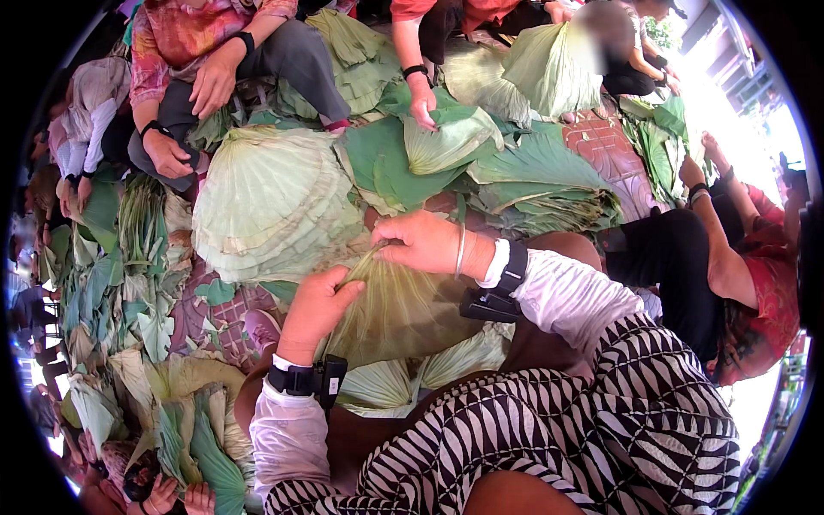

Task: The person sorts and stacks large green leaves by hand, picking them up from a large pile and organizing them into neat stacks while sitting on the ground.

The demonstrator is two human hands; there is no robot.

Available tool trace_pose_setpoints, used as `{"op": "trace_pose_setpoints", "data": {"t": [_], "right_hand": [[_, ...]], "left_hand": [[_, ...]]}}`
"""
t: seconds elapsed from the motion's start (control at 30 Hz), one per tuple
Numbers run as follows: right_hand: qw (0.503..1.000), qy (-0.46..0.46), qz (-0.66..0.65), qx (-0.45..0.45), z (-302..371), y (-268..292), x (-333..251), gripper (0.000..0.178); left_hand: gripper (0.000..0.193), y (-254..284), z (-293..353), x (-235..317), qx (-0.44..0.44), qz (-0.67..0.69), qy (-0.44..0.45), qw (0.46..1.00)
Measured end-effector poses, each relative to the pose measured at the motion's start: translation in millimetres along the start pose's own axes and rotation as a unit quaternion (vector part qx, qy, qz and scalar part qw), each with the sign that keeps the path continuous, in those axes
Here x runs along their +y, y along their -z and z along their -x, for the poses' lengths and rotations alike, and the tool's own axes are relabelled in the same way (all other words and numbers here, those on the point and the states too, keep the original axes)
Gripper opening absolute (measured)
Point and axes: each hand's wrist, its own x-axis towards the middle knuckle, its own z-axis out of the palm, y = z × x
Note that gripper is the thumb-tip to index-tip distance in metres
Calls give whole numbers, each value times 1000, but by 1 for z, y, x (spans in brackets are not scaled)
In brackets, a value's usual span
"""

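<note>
A large dried lotus leaf (pixel 399 313), yellow-green and veined, hangs over my lap from both hands. My left hand (pixel 319 302) pinches its upper edge between thumb and fingers. Close beside it, my right hand (pixel 421 243) is closed on the same edge, a little higher. Below the held leaf, paler leaves (pixel 382 384) lie across my lap. Just beyond my hands spreads a stack of pale green lotus leaves (pixel 270 202), fanned out on the ground. The right fingertips are partly hidden behind the leaf's gathered edge.
Greener leaves (pixel 541 172) are piled ahead to the right. Bundled leaves (pixel 142 249) and more leaf heaps (pixel 184 412) lie to the left on red paving (pixel 210 305). Co-workers sit close around; one co-worker's hand (pixel 421 101) reaches over a folded leaf (pixel 446 142).
</note>
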Motion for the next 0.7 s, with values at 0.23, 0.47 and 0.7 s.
{"op": "trace_pose_setpoints", "data": {"t": [0.23, 0.47, 0.7], "right_hand": [[995, -48, 83, -18, -3, 30, 17, 22], [990, -70, 125, -8, 12, 48, 22, 20], [976, -140, 167, -24, 12, 64, 34, 21]], "left_hand": [[23, 12, -11, -27, 11, -56, 37, 998], [20, 18, -8, -65, 13, -54, 75, 996], [16, 25, 30, -90, 131, 38, 180, 974]]}}
